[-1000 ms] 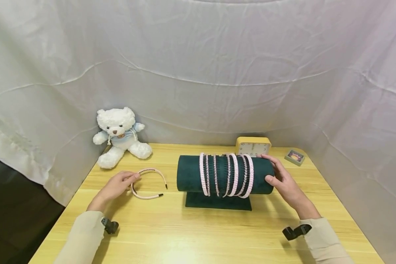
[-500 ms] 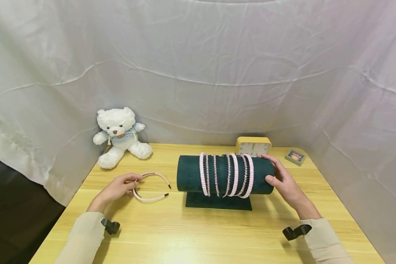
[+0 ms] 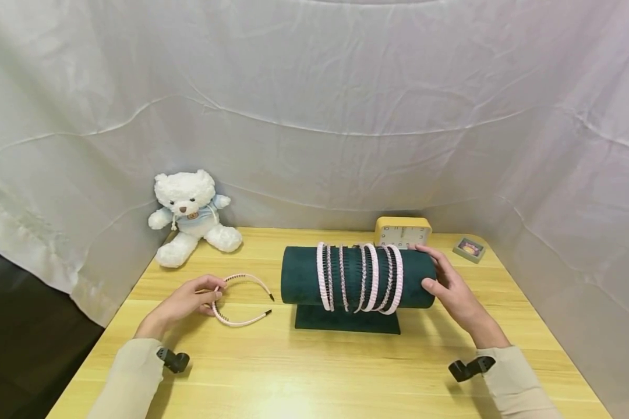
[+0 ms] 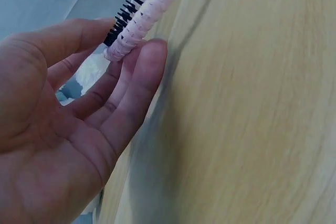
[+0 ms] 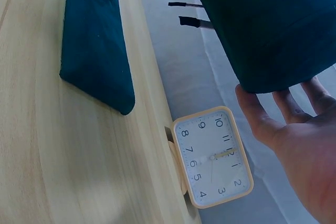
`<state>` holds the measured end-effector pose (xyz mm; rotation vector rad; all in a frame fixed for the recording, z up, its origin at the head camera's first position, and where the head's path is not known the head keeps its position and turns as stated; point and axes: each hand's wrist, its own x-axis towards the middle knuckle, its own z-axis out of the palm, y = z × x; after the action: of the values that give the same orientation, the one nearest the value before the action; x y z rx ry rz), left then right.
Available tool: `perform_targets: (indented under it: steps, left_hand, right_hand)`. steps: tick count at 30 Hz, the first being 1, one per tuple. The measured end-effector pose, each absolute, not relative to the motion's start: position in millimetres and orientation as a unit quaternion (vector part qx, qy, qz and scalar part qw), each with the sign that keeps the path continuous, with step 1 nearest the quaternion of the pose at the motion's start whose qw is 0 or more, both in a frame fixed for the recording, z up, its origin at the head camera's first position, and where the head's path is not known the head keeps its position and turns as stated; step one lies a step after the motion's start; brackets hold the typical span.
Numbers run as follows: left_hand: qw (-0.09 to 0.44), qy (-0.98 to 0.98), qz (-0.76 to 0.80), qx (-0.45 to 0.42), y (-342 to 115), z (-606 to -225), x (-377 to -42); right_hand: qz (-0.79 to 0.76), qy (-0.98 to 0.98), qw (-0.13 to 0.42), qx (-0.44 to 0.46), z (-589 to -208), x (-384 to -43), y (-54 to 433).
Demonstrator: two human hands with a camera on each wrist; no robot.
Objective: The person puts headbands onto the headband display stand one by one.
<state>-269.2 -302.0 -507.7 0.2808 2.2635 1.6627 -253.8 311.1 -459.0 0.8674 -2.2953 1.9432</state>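
At the left of the table, my left hand [image 3: 188, 299] pinches a thin pale-pink headband [image 3: 241, 323] at the middle of its curve, its black-tipped ends pointing right. In the left wrist view the headband [image 4: 144, 22] shows a wrapped outside and small black teeth inside, with thumb and fingers on either side. A dark green velvet headband stand [image 3: 305, 273] stands in the middle, its horizontal roll bearing several pink headbands [image 3: 374, 279] and thin braided ones. My right hand [image 3: 456, 294] holds the roll's right end, thumb in front, fingers reaching over the back.
Behind the stand is a yellow-framed clock [image 3: 403, 228], partly hidden by the roll. A white teddy bear [image 3: 186, 215] in a blue top sits at the back left. A small grey box [image 3: 469, 249] lies at the back right. Grey curtains surround the wooden table [image 3: 272, 372].
My left hand and its headband have shifted slightly right, and the headband's ends have spread a little in view. The right hand and the stand stay put.
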Motion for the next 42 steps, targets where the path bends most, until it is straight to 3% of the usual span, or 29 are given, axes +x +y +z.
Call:
perform_targets:
  steps: [18,42]
  left_hand:
    - [0.084,0.768,0.631,0.079,-294,-479,-264]
    - [0.068,0.779,0.605,0.149,-253,-435,-256]
  right_hand:
    - [0.618,-0.738,0.009,0.272,-459,-254,313]
    - [0.616,-0.739,0.012,0.273,-460,-255,311]
